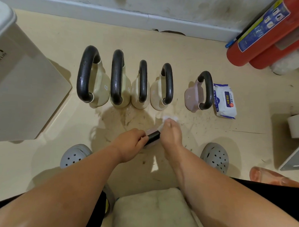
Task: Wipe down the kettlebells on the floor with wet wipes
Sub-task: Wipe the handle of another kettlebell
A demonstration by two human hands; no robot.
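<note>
At the far left stands a white box [26, 90]; the print on its side is cut off and I can't read it. Next comes your row of four cream kettlebells [98, 87] on the floor [182, 51], set close together with their black handles up, probably so you can work along them in turn. The first one reads "8"; the other numbers are too faint to tell.

In front of the row, your left hand [132, 143] is curled round the black handle of the held kettlebell [153, 136], most likely to steady it. Its body is mostly hidden, with only a pinkish bit showing. Your right hand [171, 133] is closed on a wet wipe [170, 118] and presses it against that handle.

To the right, a pink kettlebell [194, 96] marked "4" stands apart from the cream ones. The wipes pack [224, 101] lies just beside it, within your reach, and reads "卫生湿巾" and "75%". Beyond it, red fire extinguishers [261, 37] lean by the wall, their blue label too small to read.
</note>
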